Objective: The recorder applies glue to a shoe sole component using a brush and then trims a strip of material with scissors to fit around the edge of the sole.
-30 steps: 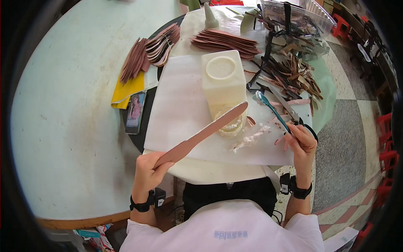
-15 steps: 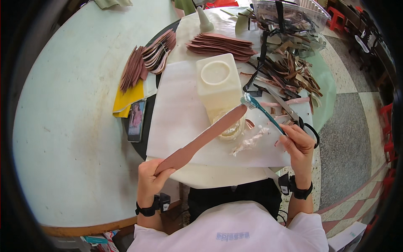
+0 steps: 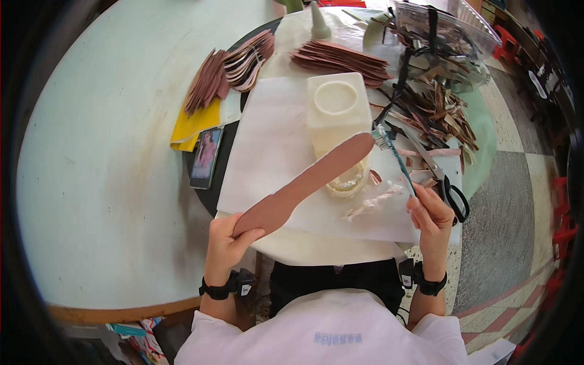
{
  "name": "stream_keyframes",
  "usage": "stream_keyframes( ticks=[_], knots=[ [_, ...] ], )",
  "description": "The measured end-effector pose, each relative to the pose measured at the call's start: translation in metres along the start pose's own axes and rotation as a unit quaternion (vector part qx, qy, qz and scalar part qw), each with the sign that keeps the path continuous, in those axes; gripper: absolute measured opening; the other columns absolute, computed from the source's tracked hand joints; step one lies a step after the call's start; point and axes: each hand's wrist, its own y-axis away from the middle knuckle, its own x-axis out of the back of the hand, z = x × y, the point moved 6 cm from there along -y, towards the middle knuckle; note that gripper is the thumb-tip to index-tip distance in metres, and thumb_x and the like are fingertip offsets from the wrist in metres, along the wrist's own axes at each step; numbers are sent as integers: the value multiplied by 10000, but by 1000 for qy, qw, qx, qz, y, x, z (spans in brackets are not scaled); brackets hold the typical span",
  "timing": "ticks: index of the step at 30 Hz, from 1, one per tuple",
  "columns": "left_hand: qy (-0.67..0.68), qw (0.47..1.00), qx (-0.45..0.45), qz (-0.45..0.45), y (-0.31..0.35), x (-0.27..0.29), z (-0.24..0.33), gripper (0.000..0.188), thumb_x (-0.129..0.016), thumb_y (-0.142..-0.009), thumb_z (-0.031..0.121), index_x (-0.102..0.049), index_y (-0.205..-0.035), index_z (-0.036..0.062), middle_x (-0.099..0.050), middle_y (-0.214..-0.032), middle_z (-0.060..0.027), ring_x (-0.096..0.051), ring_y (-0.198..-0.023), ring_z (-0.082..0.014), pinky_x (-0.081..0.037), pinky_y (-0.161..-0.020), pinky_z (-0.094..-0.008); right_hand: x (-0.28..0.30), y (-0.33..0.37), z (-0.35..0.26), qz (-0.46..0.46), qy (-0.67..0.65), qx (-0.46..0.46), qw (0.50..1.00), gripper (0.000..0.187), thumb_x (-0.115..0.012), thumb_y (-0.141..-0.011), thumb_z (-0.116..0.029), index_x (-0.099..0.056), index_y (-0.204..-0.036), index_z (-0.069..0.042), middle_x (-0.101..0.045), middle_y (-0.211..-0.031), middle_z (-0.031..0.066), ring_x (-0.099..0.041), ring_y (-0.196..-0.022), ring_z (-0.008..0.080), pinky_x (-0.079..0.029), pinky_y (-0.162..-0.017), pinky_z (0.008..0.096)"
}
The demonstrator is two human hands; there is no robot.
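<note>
My left hand (image 3: 228, 240) grips the wide lower end of a brown insole-shaped piece (image 3: 313, 176), which slants up to the right. A thin white line runs along part of its edge. In my right hand (image 3: 431, 213) is a teal toothbrush (image 3: 401, 163), pinched by its handle. Its bristles meet the far rounded tip of the insole. Behind the insole lies a cream plastic container (image 3: 339, 115) on its side, partly hidden; white paste shows around its mouth (image 3: 348, 182).
Stacks of brown insoles (image 3: 340, 61) and a rubber-banded bundle (image 3: 248, 59) lie at the back. Scissors (image 3: 435, 167) rest beside leather scraps (image 3: 441, 115) and a clear bin (image 3: 447, 36) on the right. A phone (image 3: 207, 157) and yellow cloth (image 3: 198, 125) lie left.
The insole has turned to show more of its broad face. The toothbrush head has stayed at its tip, with the brush tilted more upright. The whole view has shifted slightly.
</note>
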Motion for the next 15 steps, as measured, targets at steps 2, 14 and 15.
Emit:
stream_keyframes(
  ticks=[2, 14, 15],
  knots=[
    [2, 1000, 2, 18, -1, -1, -2, 188, -704, -745, 70, -635, -868, -55, -597, -623, -94, -533, -530, -112, -420, -519, -238, -3, 3, 6, 15, -12, -47, 999, 268, -585, -855, 13, -627, -1119, 18, -540, -776, -12, -417, -591, 23, -297, -502, 159],
    [108, 993, -29, -44, -13, -34, 1, 212, -696, -770, 78, -617, -932, -34, -607, -667, -87, -523, -586, -93, -433, -550, -241, 10, 18, 27, 64, -70, -44, 995, 281, -559, -905, -71, -597, -1178, -12, -586, -750, 17, -359, -466, 14, -238, -407, 168],
    [117, 991, -13, -56, -14, -37, 1, 236, -691, -773, 71, -613, -967, -38, -629, -723, -80, -539, -637, -88, -446, -595, -238, 12, 20, 26, 76, -69, -46, 994, 272, -549, -914, -79, -598, -1170, 1, -590, -751, 20, -359, -463, 13, -238, -407, 165]
  ],
)
